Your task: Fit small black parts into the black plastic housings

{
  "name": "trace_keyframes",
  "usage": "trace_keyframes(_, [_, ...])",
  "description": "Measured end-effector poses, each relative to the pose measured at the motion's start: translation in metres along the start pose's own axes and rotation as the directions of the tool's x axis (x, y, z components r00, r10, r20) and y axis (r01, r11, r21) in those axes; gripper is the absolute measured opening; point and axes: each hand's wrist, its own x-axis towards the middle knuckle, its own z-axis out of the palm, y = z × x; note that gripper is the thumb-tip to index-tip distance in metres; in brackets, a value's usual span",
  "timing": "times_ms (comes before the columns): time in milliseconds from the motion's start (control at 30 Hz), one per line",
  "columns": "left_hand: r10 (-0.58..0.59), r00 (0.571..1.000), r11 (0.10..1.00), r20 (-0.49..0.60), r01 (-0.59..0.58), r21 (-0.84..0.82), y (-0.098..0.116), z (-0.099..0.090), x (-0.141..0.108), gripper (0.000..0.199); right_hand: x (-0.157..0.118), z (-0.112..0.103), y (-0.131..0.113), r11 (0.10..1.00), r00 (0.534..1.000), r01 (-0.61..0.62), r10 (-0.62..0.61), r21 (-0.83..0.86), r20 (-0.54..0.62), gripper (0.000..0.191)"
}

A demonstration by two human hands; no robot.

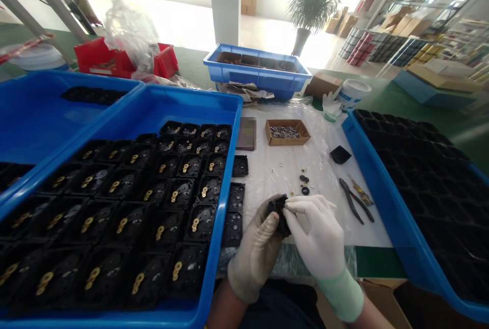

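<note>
— While both hands are up close, what are they holding?
— A small black part (280,214). It sits right between the two hands, over the white sheet (290,166).
— What is the left hand (257,250) doing?
— Its fingers are curled around the left side of the part, with the thumb on top. It is gripping it.
— And the right hand (317,235)?
— Its fingertips (292,207) pinch the top right edge of the part. So both hands are closed on the same piece. Both wear pale gloves.
— What lies past the fingertips?
— A few tiny dark rings (304,185), just beyond them on the sheet. Farther off is a little brown box (287,132).
— And to the right of the fingers?
— Pliers (355,200), lying flat, close by but not touched.
— And to the left?
— A big blue tray (225,166) full of black parts with gold bits. Three black parts (235,199) lie just beside its wall, near the left hand.
</note>
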Motion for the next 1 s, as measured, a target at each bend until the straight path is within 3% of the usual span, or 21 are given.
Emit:
trace_keyframes(367, [-0.004, 1.0, 0.999, 0.017, 0.003, 0.033, 0.002, -0.002, -0.003, 0.036, -0.003, -0.005, 0.004, 0.984, 0.989, -0.116, 0.101, 0.137, 0.109, 0.014])
trace_keyframes(700, [-0.009, 0.999, 0.999, -0.033, 0.011, 0.045, -0.002, -0.004, -0.001, 0.036, 0.003, -0.028, 0.01, 0.987, 0.961, 0.146, -0.156, 0.063, 0.229, 0.021])
trace_keyframes(1000, [-0.066, 0.998, 0.993, -0.019, 0.067, 0.101, 0.001, -0.003, -0.002, 0.035, -0.003, -0.034, 0.012, 0.99, 0.961, 0.129, -0.141, 0.064, 0.237, 0.02])
